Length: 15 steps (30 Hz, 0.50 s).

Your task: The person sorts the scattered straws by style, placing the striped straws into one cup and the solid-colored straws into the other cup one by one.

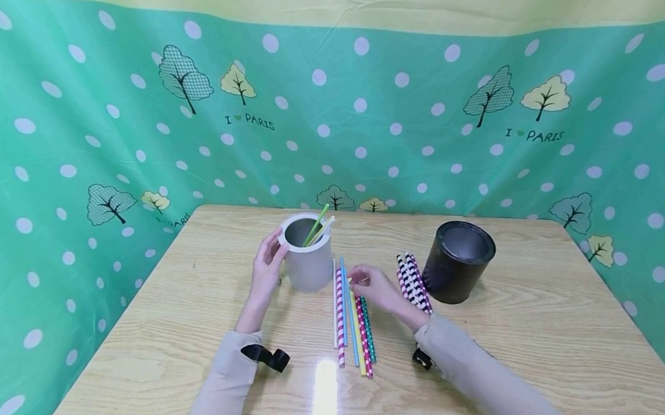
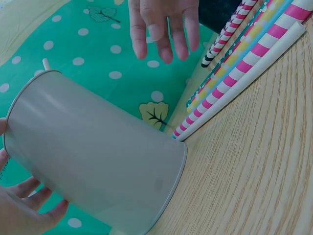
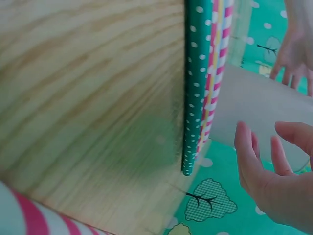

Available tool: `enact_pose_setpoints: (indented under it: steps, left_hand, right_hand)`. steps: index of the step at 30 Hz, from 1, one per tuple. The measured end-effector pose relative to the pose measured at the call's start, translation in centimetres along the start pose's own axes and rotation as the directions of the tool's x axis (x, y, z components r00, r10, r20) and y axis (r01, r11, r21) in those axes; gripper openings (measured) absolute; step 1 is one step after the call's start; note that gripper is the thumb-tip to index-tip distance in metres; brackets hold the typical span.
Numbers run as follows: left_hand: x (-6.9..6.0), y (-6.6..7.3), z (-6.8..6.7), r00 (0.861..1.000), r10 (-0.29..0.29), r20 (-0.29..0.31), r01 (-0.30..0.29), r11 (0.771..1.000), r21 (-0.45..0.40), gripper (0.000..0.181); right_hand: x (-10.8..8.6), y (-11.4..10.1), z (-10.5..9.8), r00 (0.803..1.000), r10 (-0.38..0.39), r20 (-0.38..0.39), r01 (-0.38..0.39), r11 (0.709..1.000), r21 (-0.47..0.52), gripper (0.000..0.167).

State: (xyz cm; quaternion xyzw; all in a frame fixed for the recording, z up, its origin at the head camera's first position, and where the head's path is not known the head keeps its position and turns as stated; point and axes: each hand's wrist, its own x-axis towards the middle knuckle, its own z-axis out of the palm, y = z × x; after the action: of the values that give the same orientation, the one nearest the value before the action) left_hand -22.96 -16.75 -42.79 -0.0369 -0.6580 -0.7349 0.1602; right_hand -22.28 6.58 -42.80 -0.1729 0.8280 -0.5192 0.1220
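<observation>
My left hand [image 1: 266, 264] holds the side and rim of a light grey can [image 1: 310, 269]. In the left wrist view its fingers [image 2: 36, 198] lie against the can's wall. A green straw [image 1: 317, 224] and a few pale ones stick out of the can. My right hand [image 1: 374, 286] hovers over a row of paper straws [image 1: 340, 335], fingers loosely bent. The right wrist view shows its thumb and fingers [image 3: 247, 152] apart, with nothing between them. The row has white, pink-striped, blue, yellow, pink-dotted and green-dotted straws [image 3: 195, 98].
A black can [image 1: 457, 266] stands on the right of the wooden table [image 1: 175, 350]. Beside it lies a bunch of black-and-white and pink-patterned straws [image 1: 410, 279], partly under my right forearm. A green dotted curtain [image 1: 290, 148] hangs behind the table.
</observation>
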Motion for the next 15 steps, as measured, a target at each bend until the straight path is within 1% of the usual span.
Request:
enact_pose_setpoints:
  steps: [9, 15]
  left_hand:
    - [0.05, -0.05, 0.04, 1.000, -0.006, -0.002, 0.006, 1.000, -0.001, 0.041]
    - [0.03, -0.08, 0.05, 1.000, -0.004, -0.007, 0.004, 1.000, -0.006, 0.041]
  right_hand:
    - [-0.35, 0.35, 0.23, 0.997, 0.009, 0.073, -0.004, 0.998, -0.062, 0.029]
    - [-0.40, 0.71, 0.38, 0.990, -0.010, 0.140, 0.023, 0.996, -0.091, 0.034]
